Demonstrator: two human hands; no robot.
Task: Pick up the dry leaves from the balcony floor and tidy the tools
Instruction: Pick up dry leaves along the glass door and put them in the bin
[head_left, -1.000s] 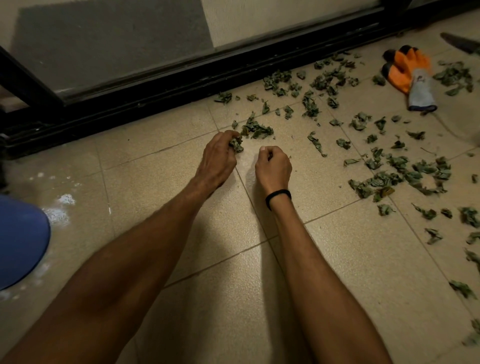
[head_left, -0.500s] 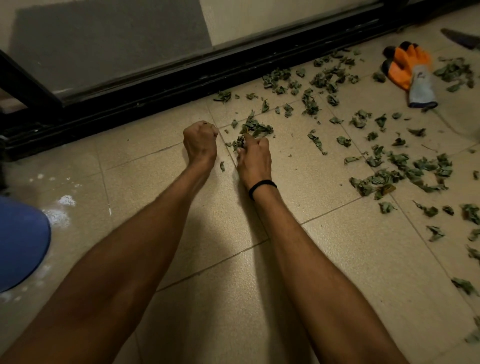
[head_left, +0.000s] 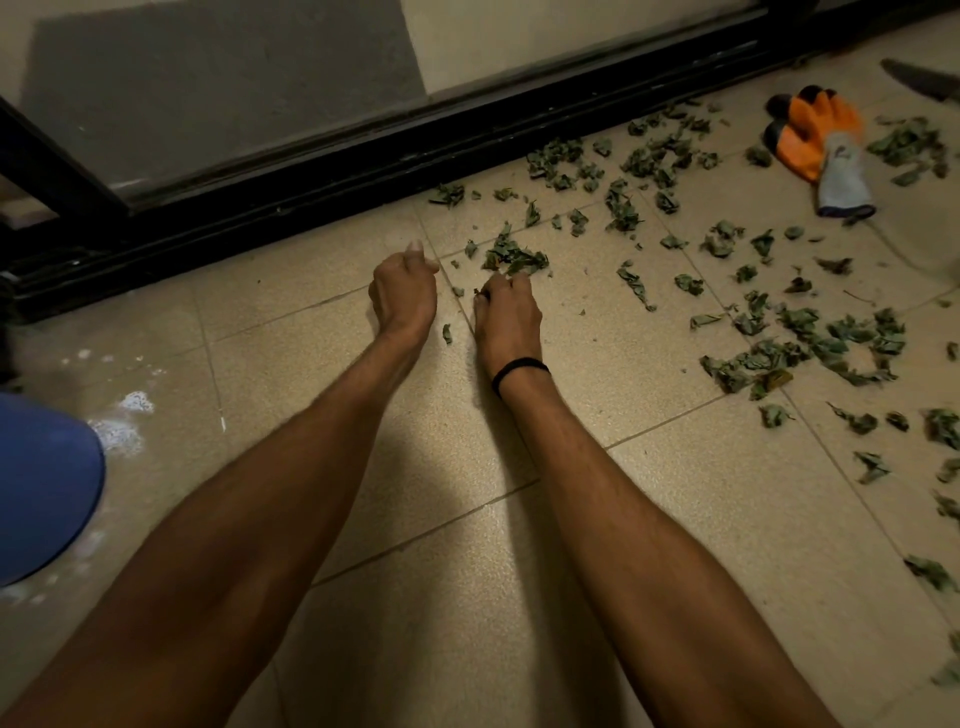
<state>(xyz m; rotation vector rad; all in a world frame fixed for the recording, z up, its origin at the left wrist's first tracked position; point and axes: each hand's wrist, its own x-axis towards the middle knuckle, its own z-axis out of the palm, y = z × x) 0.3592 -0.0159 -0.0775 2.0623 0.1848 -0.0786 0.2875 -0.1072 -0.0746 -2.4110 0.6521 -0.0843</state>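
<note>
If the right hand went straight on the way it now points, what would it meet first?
Most likely the small clump of dry leaves just ahead of the right hand; past that, the black door track. Depth is hard to judge from this view.

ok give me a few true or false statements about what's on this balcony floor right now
1. A black band sits on the right wrist. True.
2. The orange gloves are being worn. False: they lie on the floor, away from the left hand and the right hand.
3. Most of the dry leaves lie to the right of both hands. True.
4. The blue object is at the right edge of the view. False: it is at the left edge.
</note>
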